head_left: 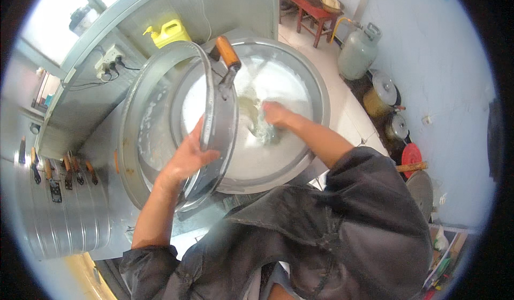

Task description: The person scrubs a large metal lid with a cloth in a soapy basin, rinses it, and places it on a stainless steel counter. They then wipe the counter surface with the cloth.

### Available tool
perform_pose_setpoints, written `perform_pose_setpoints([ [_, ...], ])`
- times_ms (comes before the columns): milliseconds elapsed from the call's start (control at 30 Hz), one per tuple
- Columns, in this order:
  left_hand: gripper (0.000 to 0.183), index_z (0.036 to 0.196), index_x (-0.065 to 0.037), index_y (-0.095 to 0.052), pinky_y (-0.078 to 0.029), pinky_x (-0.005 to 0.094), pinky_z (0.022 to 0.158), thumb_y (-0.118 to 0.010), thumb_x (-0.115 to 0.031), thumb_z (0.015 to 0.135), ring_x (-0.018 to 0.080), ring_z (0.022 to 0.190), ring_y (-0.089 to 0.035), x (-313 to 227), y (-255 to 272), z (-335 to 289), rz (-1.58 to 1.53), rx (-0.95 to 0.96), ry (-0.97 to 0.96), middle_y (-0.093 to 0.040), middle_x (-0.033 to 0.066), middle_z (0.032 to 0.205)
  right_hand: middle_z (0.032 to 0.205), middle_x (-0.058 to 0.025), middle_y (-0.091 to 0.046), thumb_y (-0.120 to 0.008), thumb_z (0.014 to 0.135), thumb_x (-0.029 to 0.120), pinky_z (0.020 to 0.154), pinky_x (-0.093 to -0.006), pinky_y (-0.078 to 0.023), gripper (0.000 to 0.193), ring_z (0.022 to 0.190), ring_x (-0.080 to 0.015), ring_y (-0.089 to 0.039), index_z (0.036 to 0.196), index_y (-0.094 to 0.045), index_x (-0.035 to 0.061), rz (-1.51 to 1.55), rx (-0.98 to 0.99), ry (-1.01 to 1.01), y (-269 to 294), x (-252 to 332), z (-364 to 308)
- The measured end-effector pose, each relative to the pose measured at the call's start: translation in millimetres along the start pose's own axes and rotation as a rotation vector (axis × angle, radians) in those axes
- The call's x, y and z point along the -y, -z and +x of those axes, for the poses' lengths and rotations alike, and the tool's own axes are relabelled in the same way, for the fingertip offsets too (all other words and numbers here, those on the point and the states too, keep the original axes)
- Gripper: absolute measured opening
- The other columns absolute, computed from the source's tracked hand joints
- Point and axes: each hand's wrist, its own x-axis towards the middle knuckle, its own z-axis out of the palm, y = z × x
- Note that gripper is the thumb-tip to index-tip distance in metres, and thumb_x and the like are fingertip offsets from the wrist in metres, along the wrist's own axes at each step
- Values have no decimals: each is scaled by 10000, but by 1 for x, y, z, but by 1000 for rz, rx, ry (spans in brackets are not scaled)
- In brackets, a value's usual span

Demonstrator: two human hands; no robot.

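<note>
A big round metal steamer tier [220,123] with a wooden handle [228,52] is propped up on its side, leaning at the left of a wide metal basin [321,96]. My left hand [187,156] grips the tier's near wall, its thumb spread along the outside. White, foamy water [284,80] fills the basin. Over it my right hand [276,114] is closed on a pale greenish cloth or scrubber [265,131], blurred and partly in the water, so its exact kind is unclear.
Behind the basin stands a yellow jug [170,32]; a power strip [111,59] with plugs hangs on the panel. Stacked steamer tiers [64,214] stand at left. Along the right wall are a gas cylinder [360,51], lidded pots [383,88] and a red stool [316,11].
</note>
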Motion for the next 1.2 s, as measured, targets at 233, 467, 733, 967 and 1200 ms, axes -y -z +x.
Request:
perform_pose_setpoints([
  [233, 833, 1422, 13, -210, -235, 284, 1064, -524, 76, 653, 209, 1253, -370, 16, 3, -7, -150, 37, -80, -435, 167, 1326, 961, -193, -598, -679, 694, 203, 773, -365, -462, 422, 894, -279, -590, 1045, -528, 24, 242, -418, 487, 180, 101, -56],
  [467, 828, 1417, 44, -204, -267, 275, 1043, -496, 86, 644, 197, 1237, -383, 18, -1, -4, -252, 22, -116, -451, 143, 1311, 1129, -213, -582, -516, 804, 88, 873, -365, -476, 357, 1085, -324, -561, 1130, -521, -58, -518, -311, 254, 169, 213, 49],
  [733, 849, 1401, 67, -235, -266, 263, 1035, -545, 82, 611, 192, 1217, -391, 32, 1, 7, -275, -3, -62, -457, 137, 1306, 952, -212, -583, -540, 734, 15, 787, -407, -457, 209, 900, -365, -564, 932, -554, -47, -406, -717, 404, 118, 201, 15],
  [967, 832, 1392, 1, -321, -300, 242, 991, -573, 56, 601, 158, 1149, -435, 24, 12, 17, -220, -55, -93, -494, 79, 1261, 980, -263, -543, -526, 747, 26, 854, -452, -413, 199, 949, -420, -523, 932, -539, -46, 5, -396, 320, 46, 132, -47],
  [1200, 838, 1411, -51, -313, -303, 278, 1003, -564, 56, 619, 175, 1148, -451, 11, 10, 14, -254, -66, 75, -509, 66, 1240, 1148, -190, -533, -549, 767, 65, 957, -443, -393, 327, 1119, -336, -457, 1078, -548, -34, -413, -13, 102, -22, 41, -32],
])
